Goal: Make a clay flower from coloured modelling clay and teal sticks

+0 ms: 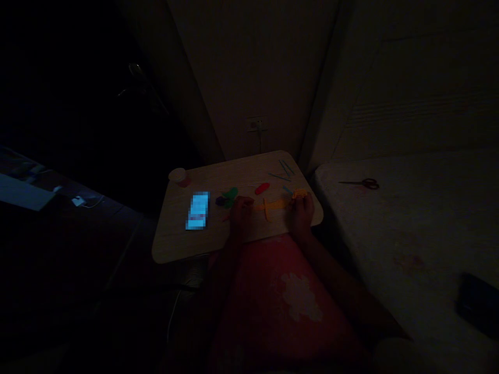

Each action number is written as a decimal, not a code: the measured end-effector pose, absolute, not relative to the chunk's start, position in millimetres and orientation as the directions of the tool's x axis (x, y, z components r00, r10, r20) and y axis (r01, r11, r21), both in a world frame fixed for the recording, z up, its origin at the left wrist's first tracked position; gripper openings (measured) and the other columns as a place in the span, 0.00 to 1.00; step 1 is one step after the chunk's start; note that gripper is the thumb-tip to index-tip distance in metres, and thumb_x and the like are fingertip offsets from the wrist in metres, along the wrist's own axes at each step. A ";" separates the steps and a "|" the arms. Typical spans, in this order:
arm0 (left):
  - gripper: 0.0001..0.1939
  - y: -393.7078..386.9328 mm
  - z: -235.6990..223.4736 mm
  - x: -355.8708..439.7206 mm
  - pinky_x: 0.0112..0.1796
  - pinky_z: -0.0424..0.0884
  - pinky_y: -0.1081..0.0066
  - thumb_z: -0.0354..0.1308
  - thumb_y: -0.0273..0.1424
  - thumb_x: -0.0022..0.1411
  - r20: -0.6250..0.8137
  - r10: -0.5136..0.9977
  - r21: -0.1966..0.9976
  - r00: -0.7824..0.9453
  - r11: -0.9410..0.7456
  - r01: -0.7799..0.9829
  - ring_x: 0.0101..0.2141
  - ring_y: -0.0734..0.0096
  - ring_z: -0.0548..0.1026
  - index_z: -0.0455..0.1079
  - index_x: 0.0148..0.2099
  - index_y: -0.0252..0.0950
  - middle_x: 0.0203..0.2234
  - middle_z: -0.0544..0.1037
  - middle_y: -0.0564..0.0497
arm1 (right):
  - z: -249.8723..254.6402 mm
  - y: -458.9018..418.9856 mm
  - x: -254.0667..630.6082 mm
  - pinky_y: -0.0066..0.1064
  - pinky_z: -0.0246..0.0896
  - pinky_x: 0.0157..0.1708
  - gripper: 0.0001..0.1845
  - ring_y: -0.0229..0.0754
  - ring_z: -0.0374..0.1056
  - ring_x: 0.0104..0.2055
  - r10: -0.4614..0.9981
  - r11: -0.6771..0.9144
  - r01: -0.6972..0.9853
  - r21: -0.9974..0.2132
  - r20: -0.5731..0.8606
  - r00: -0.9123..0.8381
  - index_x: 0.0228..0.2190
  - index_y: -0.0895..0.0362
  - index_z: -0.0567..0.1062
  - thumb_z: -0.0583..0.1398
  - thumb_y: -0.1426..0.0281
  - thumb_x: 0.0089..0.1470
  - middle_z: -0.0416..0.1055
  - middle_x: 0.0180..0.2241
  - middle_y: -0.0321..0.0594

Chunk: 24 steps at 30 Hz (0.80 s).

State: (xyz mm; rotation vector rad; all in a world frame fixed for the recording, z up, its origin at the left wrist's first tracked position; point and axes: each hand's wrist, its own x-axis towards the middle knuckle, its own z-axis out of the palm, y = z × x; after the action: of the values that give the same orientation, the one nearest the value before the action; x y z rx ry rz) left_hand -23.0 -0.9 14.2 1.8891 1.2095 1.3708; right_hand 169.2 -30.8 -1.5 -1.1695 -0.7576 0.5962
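Orange piece, being handled, was toward the surface's 3 o'clock.
Right hand held its end; left hand's grip was indeterminable (dim light); next move seemingly called for steadiness.

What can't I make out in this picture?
All in the head view:
Bright screen: its content, hidden by pixelation.
Left hand: whether it grips the orange piece, lost in darkness.
Right hand: whatever its fingers cover.
Dark object, lower right: its full shape, cut off by the right edge.
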 end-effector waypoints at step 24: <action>0.20 -12.2 19.8 -18.7 0.47 0.73 0.63 0.67 0.35 0.58 0.398 0.818 0.829 0.415 -0.515 0.220 0.44 0.61 0.77 0.74 0.52 0.38 0.46 0.79 0.44 | 10.9 -35.3 156.2 0.28 0.56 0.20 0.22 0.37 0.63 0.20 0.997 0.074 -0.056 -0.996 0.074 0.005 0.26 0.56 0.77 0.65 0.48 0.51 0.71 0.20 0.36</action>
State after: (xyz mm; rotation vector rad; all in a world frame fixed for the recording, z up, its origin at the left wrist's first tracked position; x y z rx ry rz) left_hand -18.7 -12.2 19.8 1.9687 0.8795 1.0850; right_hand 156.2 -35.3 10.9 -1.1153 -1.2002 1.1777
